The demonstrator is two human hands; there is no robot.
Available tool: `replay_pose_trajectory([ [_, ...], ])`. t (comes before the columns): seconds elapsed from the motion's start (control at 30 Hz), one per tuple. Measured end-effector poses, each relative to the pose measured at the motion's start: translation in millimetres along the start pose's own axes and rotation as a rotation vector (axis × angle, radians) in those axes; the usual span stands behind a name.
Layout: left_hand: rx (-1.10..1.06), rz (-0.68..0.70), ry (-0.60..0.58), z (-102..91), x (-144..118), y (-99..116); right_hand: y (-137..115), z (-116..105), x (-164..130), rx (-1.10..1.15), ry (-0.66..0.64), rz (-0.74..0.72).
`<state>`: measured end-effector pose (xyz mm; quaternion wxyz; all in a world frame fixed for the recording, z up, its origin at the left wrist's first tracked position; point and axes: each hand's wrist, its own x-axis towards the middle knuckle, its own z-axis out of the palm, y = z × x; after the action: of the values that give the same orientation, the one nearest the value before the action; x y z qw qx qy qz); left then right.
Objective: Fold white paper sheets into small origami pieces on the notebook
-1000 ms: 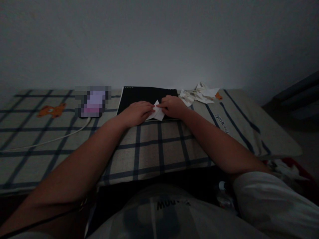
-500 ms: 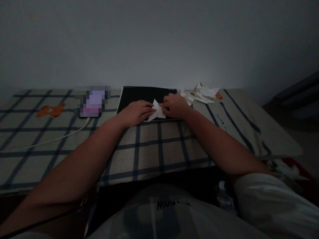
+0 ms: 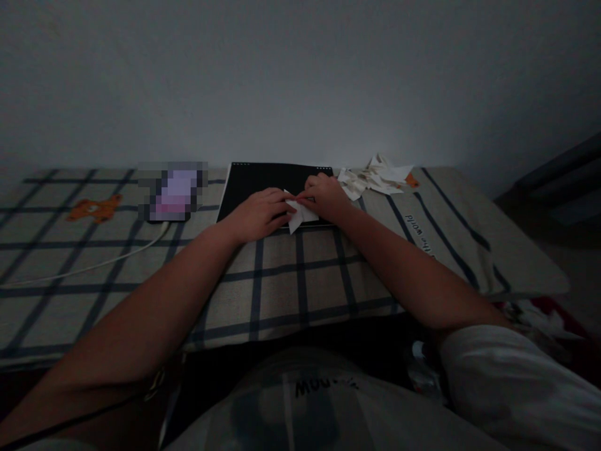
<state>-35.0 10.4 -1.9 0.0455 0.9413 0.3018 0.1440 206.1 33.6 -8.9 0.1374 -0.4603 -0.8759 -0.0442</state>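
Two hands meet over one small white folded paper (image 3: 300, 215). The left hand (image 3: 260, 213) lies palm down, fingers pressed flat on the paper's left part, pinning it. The right hand (image 3: 327, 196) has its fingertips drawn together at the paper's upper edge, where the two hands nearly touch; whether thumb and finger truly pinch a flap I cannot tell, the light is too low. Judgement: the flat left hand serves as a clamp so the sheet does not slide while the right works a fold.

The paper lies at the near edge of a black pad (image 3: 263, 181), its lower corner reaching past that edge onto the checked cover (image 3: 300, 275). Its long axis runs from that near corner up and left toward the meeting fingertips; the pointed end faces the person. Judgement: the pad gives a hard, flat backing for creasing, which the soft cover would not.

Outward, right of the pad: a loose heap of white paper pieces (image 3: 375, 178), just beside the pad's far right corner, apart from the hands. Left of the pad: a blurred-out lit device (image 3: 173, 191), with a white cable (image 3: 94, 266) trailing from it toward the left. An orange bear print (image 3: 94, 208) marks the cover further left. A plain wall stands behind.
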Motion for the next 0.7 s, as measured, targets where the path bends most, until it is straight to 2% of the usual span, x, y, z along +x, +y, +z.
replay_pose_trajectory([
  [0.27, -0.110, -0.034, -0.055, 1.5, -1, -8, 2, -6, -1, 0.027, -0.050, -0.001],
  [0.7, -0.090, -0.032, -0.055, 0.4, -2, -8, -1, -28, -9, -0.065, -0.254, -0.029],
])
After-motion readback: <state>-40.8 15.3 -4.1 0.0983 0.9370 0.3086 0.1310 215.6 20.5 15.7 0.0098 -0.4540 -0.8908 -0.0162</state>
